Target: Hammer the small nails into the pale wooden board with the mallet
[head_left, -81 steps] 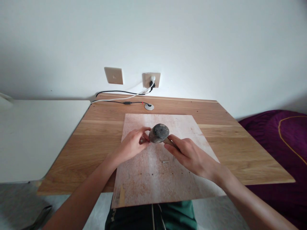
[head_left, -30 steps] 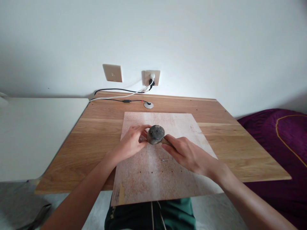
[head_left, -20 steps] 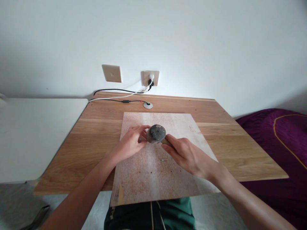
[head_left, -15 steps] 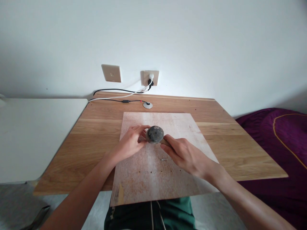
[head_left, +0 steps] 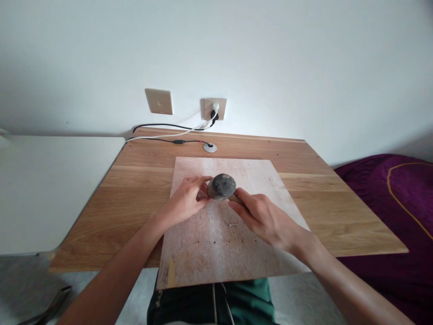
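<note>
My right hand (head_left: 265,219) is closed round the wooden handle of a hammer, whose dark, worn head (head_left: 221,186) hovers over a pale speckled board (head_left: 237,253). My left hand (head_left: 184,203) rests on the board just left of the hammer head, its fingertips pinched together right beside the head on something I cannot make out. A loose nail (head_left: 232,225) lies flat on the board near my right hand. A row of small holes or nail heads (head_left: 215,242) runs across the board nearer to me.
The board lies on a wooden desk (head_left: 142,180) and overhangs its near edge. A white surface (head_left: 50,180) adjoins the desk on the left. Cables (head_left: 169,135) run from a wall socket (head_left: 213,108) to a grommet (head_left: 210,147). A purple bedcover (head_left: 389,203) is at right.
The hammer head has bobbed slightly up and down over the same spot beside my left fingertips. Both hands have stayed in place on the board.
</note>
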Available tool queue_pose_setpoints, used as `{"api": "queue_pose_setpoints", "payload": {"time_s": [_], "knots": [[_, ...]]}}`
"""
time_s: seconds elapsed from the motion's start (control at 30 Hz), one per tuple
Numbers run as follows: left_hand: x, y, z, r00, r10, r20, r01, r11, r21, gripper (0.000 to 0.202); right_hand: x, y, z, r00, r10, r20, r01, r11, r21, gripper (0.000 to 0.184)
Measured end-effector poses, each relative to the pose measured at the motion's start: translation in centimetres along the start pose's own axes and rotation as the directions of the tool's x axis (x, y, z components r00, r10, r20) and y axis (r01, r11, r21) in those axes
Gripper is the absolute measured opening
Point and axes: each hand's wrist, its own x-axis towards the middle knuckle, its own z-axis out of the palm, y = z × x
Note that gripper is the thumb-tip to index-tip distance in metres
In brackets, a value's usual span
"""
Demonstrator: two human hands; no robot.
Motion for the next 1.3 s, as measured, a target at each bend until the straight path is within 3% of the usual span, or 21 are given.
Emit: {"api": "queue_pose_setpoints", "payload": {"time_s": [0.33, 0.73, 1.13, 1.3], "knots": [[-0.12, -0.15, 0.02, 1.0, -0.001, 0.022, 0.001, 1.0, 0.003, 0.059, -0.35, 0.21, 0.15, 1.0, 0.005, 0.006, -0.005, 0.999, -0.031, 0.025], [0.01, 0.03, -0.1, 1.0, -0.003, 0.021, 0.004, 1.0, -0.021, 0.055, -0.42, 0.3, 0.56, 0.999, -0.04, -0.017, 0.039, 0.997, -0.062, 0.025], [0.08, 0.16, -0.32, 1.0, -0.01, 0.023, 0.01, 1.0, -0.001, 0.047, -0.19, 0.01, 0.49, 1.0, -0.008, -0.021, 0.006, 0.997, -0.079, 0.022], [0.03, 0.21, -0.35, 1.0, 0.002, 0.018, -0.001, 1.0, -0.012, 0.053, -0.4, 0.27, 0.46, 1.0, -0.014, -0.002, 0.014, 0.998, -0.06, 0.024]]}}
